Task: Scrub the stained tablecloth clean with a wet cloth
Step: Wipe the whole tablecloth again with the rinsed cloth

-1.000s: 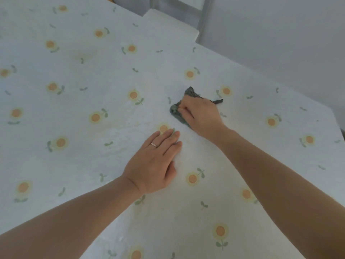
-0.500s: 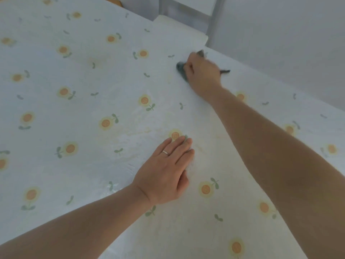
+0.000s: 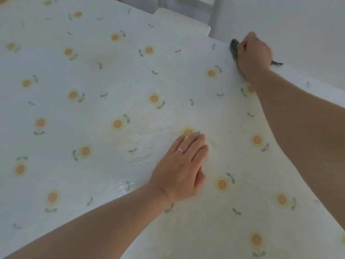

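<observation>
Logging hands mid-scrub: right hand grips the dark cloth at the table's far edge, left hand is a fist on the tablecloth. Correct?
No: the head view shows the left hand lying flat, fingers straight, on the tablecloth. The right hand does grip the dark cloth at the far edge.

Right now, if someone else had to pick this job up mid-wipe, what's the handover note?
Hands: the left hand lies flat and open on the tablecloth, pinning it near the middle. The right hand grips the dark cloth at the table's far right edge.
Done: a wet sheen beside the left hand suggests that patch has been wiped.
Left: a yellowish streak just ahead of the left hand's fingers and a brownish patch further back on the left both need scrubbing.
</observation>
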{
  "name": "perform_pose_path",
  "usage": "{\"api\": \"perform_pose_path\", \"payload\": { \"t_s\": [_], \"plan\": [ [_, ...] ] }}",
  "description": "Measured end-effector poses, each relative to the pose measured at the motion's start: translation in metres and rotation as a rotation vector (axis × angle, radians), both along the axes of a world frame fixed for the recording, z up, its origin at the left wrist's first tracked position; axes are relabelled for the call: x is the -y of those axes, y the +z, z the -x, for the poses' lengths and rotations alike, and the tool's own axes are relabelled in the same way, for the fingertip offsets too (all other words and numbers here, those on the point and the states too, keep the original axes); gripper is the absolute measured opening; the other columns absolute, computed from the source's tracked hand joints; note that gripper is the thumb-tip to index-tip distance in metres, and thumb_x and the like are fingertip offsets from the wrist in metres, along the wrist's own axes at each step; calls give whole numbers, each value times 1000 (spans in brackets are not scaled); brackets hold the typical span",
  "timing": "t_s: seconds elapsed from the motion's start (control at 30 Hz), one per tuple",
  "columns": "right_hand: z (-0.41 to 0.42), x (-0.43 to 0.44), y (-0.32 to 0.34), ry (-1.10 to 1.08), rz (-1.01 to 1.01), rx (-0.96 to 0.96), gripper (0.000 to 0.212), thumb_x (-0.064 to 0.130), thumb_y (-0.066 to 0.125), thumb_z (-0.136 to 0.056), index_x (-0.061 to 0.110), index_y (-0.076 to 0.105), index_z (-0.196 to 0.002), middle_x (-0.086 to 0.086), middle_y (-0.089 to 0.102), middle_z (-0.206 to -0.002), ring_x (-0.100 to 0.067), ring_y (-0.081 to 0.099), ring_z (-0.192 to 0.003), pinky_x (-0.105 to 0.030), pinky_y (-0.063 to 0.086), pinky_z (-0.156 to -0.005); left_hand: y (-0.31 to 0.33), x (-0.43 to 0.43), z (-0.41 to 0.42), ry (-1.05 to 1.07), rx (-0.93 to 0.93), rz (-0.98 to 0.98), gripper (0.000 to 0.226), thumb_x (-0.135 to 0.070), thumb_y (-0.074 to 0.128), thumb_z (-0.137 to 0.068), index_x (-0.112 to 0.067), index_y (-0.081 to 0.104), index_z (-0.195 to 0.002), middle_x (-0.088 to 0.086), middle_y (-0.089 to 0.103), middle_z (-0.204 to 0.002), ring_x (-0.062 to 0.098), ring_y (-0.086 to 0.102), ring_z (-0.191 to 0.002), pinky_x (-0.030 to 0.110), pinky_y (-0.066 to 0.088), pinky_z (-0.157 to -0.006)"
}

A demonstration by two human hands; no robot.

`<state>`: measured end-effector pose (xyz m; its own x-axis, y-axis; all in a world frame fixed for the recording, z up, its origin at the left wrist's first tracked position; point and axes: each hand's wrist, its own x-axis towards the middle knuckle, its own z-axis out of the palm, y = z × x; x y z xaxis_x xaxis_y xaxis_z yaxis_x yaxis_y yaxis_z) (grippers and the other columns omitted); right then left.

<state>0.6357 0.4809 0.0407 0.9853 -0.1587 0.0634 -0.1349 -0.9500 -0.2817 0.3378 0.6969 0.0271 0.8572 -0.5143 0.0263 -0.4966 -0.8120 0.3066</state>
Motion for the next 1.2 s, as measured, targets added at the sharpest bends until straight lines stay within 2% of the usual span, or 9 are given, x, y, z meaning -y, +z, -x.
{"api": "perform_pose_path", "payload": {
  "t_s": [0.07,0.33,0.4,0.5,0.67,0.87,1.0,1.07,1.2],
  "plan": [
    [21,-25,-3,14,-41,11,26,33,40,-103,11,54,-105,-16,65,-99,-38,61,-91,-40,40,-72,1,-2,2,-4,-15,-8,53,-26,50,-88,-6,57,-137,15,45,-157,32,35,-151,49,25,-124],
    [199,-56,-1,544,-23,-28,21,23,53,-100,18,44,-82,-3,59,-79,-30,56,-70,-37,34,-64,0,-4,2,-64,-10,-18,51,-28,42,-93,-6,58,-136,18,44,-157,33,37,-149,51,26,-124],
    [197,-36,4,480,2,-111,21,26,51,-102,13,49,-85,-8,62,-81,-33,58,-73,-38,40,-63,4,-16,14,-73,-14,-16,52,-28,40,-97,-7,52,-143,17,38,-162,33,32,-152,50,26,-124],
    [157,-17,10,143,-11,-97,23,33,43,-104,12,49,-95,-11,59,-81,-36,60,-77,-40,45,-67,6,-63,50,-92,-50,-74,58,-35,42,-100,-12,42,-153,14,29,-167,32,25,-155,51,25,-125],
    [140,-81,3,-110,-11,-1,29,40,40,-102,13,46,-95,-11,64,-85,-37,63,-81,-45,49,-77,3,-153,80,-157,6,-102,62,-35,48,-101,-12,39,-158,10,26,-169,27,22,-158,50,28,-125],
    [278,-145,10,446,-75,-103,39,52,48,-97,20,50,-76,4,55,-63,-22,52,-59,-34,32,-66,-3,-151,82,-152,-3,-58,61,-23,50,-96,-11,45,-155,10,31,-167,27,26,-156,49,26,-125],
    [321,-102,13,680,-83,-147,37,52,50,-94,21,55,-75,7,57,-64,-18,54,-60,-34,43,-62,-4,-152,80,-153,15,-35,60,-21,46,-96,-10,44,-155,11,32,-166,27,27,-156,48,26,-126],
    [279,-77,14,605,-16,-154,34,51,53,-93,19,59,-86,2,62,-80,-21,59,-75,-33,40,-66,-4,-151,80,-155,16,-23,60,-20,45,-96,-9,44,-155,12,34,-166,28,29,-155,49,27,-125],
    [169,-35,4,-28,29,27,49,59,58,-91,14,51,-107,-7,55,-108,-29,51,-101,-40,40,-85,-5,-152,79,-161,15,-20,61,-18,44,-94,-7,45,-154,14,35,-165,30,31,-154,50,28,-124]
  ]
}}
